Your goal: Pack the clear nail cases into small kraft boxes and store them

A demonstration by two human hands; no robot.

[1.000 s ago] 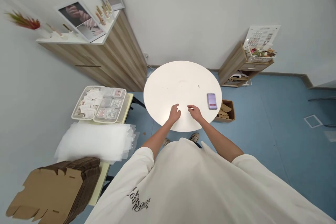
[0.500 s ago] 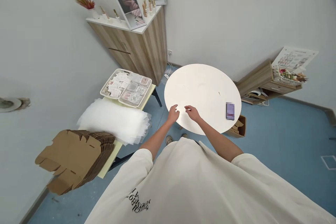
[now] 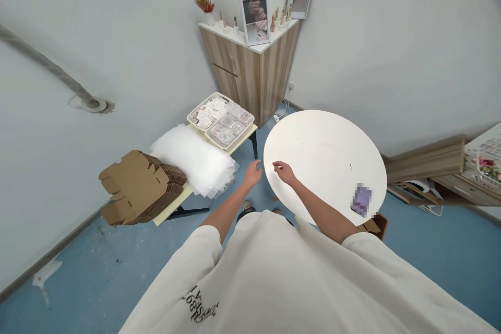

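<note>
While left hand (image 3: 253, 175) and right hand (image 3: 284, 173) hung half-open, apparently empty, right was over round table's (image 3: 324, 141) nine-o'clock rim. White sheets (image 3: 191, 159) lay at nine o'clock from hands, stacked flat, probably against slipping.

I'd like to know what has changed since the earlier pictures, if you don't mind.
The view has turned left; the left hand went from over the round table to beyond its left edge, the right hand near that edge. Neither took hold of anything. The purple item stayed on the table.
</note>
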